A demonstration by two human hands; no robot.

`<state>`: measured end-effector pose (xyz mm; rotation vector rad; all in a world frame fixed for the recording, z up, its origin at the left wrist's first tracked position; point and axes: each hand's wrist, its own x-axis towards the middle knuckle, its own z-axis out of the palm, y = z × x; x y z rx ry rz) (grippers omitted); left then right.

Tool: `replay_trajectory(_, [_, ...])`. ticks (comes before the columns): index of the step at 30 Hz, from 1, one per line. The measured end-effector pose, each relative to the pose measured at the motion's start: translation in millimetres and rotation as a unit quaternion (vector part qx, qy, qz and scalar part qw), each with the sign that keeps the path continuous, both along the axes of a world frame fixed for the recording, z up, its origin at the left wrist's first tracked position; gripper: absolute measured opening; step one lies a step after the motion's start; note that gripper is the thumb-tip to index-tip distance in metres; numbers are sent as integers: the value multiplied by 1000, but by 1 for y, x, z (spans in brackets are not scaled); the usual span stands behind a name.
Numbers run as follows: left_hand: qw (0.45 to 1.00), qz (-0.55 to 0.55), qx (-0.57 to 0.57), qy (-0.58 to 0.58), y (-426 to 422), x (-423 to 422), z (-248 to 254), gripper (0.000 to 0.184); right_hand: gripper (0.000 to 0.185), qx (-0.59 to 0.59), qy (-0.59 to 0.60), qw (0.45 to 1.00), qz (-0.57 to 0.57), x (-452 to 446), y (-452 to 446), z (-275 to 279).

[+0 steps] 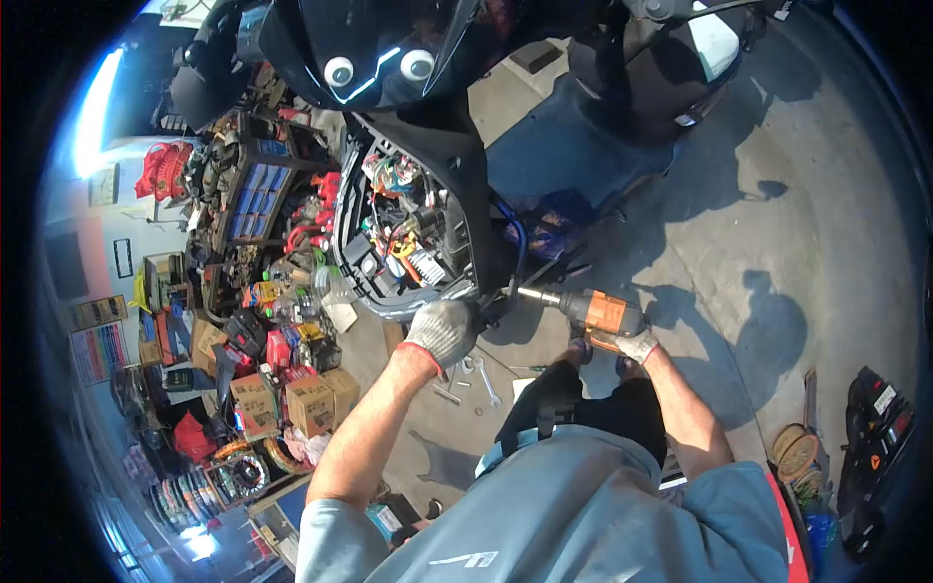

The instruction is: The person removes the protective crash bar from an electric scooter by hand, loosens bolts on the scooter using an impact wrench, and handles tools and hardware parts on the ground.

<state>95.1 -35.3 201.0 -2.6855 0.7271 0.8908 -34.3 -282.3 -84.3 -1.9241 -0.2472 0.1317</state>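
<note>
Concrete floor (826, 194), opened scooter (462, 151), gloved hands (442, 335) — right one (639, 346) gripping power tool (607, 313)

The gloved right hand (637, 346) grips an orange-and-black power tool (607, 313), its tip pointing toward a dark scooter (593, 131). The gloved left hand (442, 333) is at the lower edge of the scooter's opened front, though its grip is unclear. Inside that front, coloured wiring (398, 238) shows. Wrenches (489, 381) lie on the concrete floor (700, 262), and cardboard boxes (313, 406) sit near cluttered shelves (255, 189)
</note>
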Motion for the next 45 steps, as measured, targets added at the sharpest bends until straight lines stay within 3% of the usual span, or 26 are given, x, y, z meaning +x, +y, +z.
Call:
replay_trajectory(2, [1000,-26,11,-5,5,-1,-3,21,40,-21,-1,1000,21,1,-6,11])
replay_trajectory(6, [1000,0,10,-16,7,-4,0,20,49,159,129,978,-41,-30,-23,14])
replay_trajectory(8, [1000,-8,3,-20,7,-6,9,20,50,267,294,910,-118,-51,-37,25])
replay_trajectory(10, [999,32,21,-14,15,-10,9,20,50,276,329,888,-164,-70,-45,34])
replay_trajectory(12, [997,59,-14,-46,28,-19,10,22,53,370,392,810,-230,-88,-55,41])
replay_trajectory(17, [975,108,-192,-34,67,-60,19,26,46,311,371,840,-244,-115,-76,42])
replay_trajectory(18, [942,210,-261,26,78,-77,7,22,44,306,384,839,-236,-115,-80,52])
replay_trajectory(20, [819,397,-392,138,96,-110,-9,17,42,281,361,861,-222,-113,-82,57])
replay_trajectory(21, [902,291,-314,51,93,-123,-4,16,40,263,340,875,-222,-111,-84,60])
replay_trajectory(22, [866,341,-365,37,88,-140,-15,13,38,246,317,889,-221,-108,-85,62])
replay_trajectory(24, [848,381,-367,-35,91,-175,-52,12,42,158,379,894,-181,-102,-95,64])
replay_trajectory(26, [731,528,-432,18,84,-198,-82,11,43,137,364,907,-159,-88,-89,88])
replay_trajectory(27, [646,589,-484,36,71,-204,-69,10,35,109,325,930,-131,-79,-85,103])
replay_trajectory(28, [521,610,-597,15,59,-211,-76,11,36,82,333,931,-129,-69,-75,122])
replay_trajectory(30, [591,635,-498,13,55,-219,-68,12,41,-55,133,987,69,-47,-73,128])
replay_trajectory(32, [596,612,-518,-32,53,-228,-82,12,39,-166,79,969,166,-32,-59,135])
replay_trajectory(34, [606,587,-533,-73,45,-229,-72,14,41,-142,60,958,240,-16,-32,166])
replay_trajectory(36, [714,521,-442,-155,28,-216,-9,20,38,-148,93,937,303,-1,-4,196])
replay_trajectory(37, [728,528,-429,-87,26,-213,15,40,31,-16,162,945,285,-2,5,162])
replay_trajectory(38, [724,531,-431,-91,23,-211,30,40,27,87,252,927,265,-2,18,154])
replay_trajectory(39, [759,484,-427,-88,21,-210,42,49,23,187,337,893,233,-1,30,146])
replay_trajectory(41, [827,414,-367,-98,16,-213,55,73,25,106,281,891,340,2,51,147])
replay_trajectory(44, [866,357,-328,-121,17,-222,59,82,28,9,149,876,458,2,82,164])
replay_trajectory(45, [866,356,-323,-140,18,-226,55,80,30,62,184,864,464,0,90,182])
